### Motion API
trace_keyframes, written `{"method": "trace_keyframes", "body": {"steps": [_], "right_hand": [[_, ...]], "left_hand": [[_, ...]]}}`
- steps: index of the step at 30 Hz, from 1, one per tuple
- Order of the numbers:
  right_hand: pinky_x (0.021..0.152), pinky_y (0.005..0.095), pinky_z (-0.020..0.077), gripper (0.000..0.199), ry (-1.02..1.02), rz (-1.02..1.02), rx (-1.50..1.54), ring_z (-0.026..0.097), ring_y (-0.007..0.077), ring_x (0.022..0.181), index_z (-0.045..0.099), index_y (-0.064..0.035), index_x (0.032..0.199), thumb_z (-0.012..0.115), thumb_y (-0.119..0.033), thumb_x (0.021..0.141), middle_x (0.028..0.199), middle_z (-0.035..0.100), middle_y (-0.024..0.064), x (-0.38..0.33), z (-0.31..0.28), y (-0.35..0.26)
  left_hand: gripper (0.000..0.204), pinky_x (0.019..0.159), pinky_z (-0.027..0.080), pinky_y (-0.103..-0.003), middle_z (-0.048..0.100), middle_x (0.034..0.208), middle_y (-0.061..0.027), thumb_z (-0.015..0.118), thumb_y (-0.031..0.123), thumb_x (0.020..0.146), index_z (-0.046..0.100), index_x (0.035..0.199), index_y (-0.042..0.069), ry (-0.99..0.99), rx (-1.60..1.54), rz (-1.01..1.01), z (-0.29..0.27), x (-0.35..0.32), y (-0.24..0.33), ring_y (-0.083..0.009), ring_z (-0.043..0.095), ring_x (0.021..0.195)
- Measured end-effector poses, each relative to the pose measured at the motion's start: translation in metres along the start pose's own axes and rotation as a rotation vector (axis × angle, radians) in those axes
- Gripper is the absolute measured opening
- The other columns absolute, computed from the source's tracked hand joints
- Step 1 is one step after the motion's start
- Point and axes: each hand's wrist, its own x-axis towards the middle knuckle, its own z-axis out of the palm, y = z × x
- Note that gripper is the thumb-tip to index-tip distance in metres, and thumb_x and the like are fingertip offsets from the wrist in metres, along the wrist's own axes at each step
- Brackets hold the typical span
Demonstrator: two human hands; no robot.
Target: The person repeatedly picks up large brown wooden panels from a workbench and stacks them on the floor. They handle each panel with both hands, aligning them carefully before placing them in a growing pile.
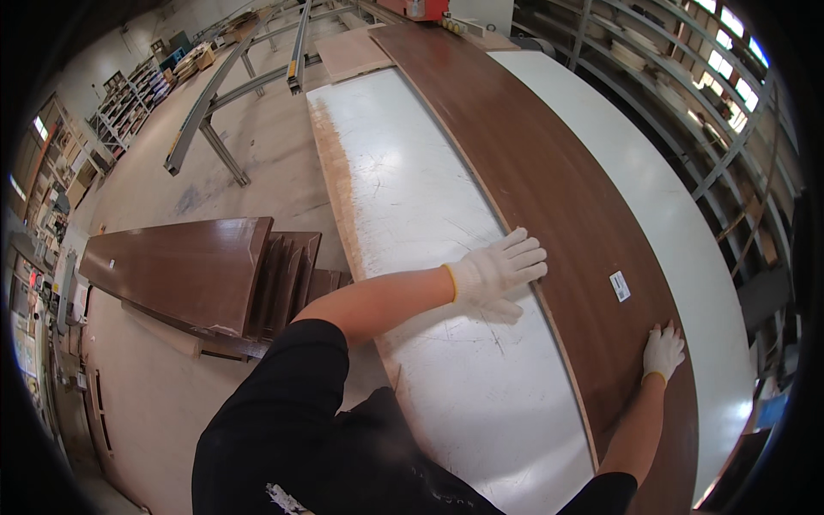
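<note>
A long brown board (566, 197) lies lengthwise on a white-topped table (412, 172). My left hand (502, 270), in a white knit glove with a yellow cuff, reaches across to the board's left edge. Its fingers are stretched out over that edge, and nothing is held in them. Farther right and nearer to me, my right hand (663, 350) rests on the board close to its right edge, also gloved, with its fingers laid forward on the surface. Between the hands, a small white label (620, 286) is stuck on the board.
At left, several brown panels (184, 266) are stacked low. Metal rails on legs (225, 154) stand beyond them. Red machinery (425, 9) sits at the board's far end, next to a lighter panel (352, 53). Metal shelving (687, 94) runs along the right.
</note>
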Motion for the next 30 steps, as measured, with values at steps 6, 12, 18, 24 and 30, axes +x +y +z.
{"method": "trace_keyframes", "body": {"steps": [6,12,18,24,30], "right_hand": [[0.113,0.0502,0.0450,0.055,0.029,-0.042,0.199,0.063,0.0375,0.132,0.065,-0.0022,0.144,0.050,-0.042,0.109,0.148,0.065,0.0196,0.085,-0.009,-0.044],[0.102,0.0484,0.0528,0.041,0.078,-0.163,0.343,0.066,0.0397,0.120,0.073,-0.0004,0.129,0.060,-0.032,0.106,0.125,0.070,0.0204,0.119,0.005,-0.050],[0.100,0.0493,0.0521,0.040,0.149,-0.254,0.391,0.065,0.0408,0.113,0.073,0.0007,0.128,0.062,-0.030,0.105,0.117,0.069,0.0210,0.086,0.017,-0.010],[0.099,0.0496,0.0513,0.032,0.145,-0.200,0.372,0.065,0.0416,0.110,0.073,0.0020,0.124,0.064,-0.021,0.103,0.113,0.069,0.0207,0.018,0.035,0.078],[0.098,0.0493,0.0506,0.012,0.178,-0.111,0.399,0.063,0.0414,0.111,0.070,0.0033,0.106,0.065,-0.003,0.097,0.112,0.068,0.0208,-0.082,0.054,0.223]], "left_hand": [[0.070,0.116,0.039,-0.052,0.058,0.135,-0.0168,0.083,0.042,0.072,0.061,0.123,-0.001,-0.238,-0.107,0.151,0.031,0.053,-0.056,-0.0385,0.051,0.126],[0.085,0.124,0.033,-0.053,0.053,0.149,-0.0223,0.085,0.053,0.076,0.059,0.133,-0.005,-0.392,-0.065,0.242,0.043,0.064,-0.064,-0.0418,0.046,0.139],[0.088,0.125,0.030,-0.058,0.054,0.148,-0.0233,0.084,0.055,0.079,0.059,0.137,-0.006,-0.365,-0.064,0.310,0.036,0.059,-0.028,-0.0425,0.045,0.140],[0.083,0.128,0.020,-0.064,0.051,0.154,-0.0240,0.076,0.055,0.087,0.058,0.141,-0.006,-0.506,-0.186,0.356,0.056,0.046,0.058,-0.0449,0.042,0.144],[0.079,0.129,0.011,-0.074,0.042,0.167,-0.0256,0.063,0.055,0.099,0.055,0.150,-0.004,-0.475,-0.439,0.485,0.137,0.025,0.211,-0.0524,0.029,0.157]]}}
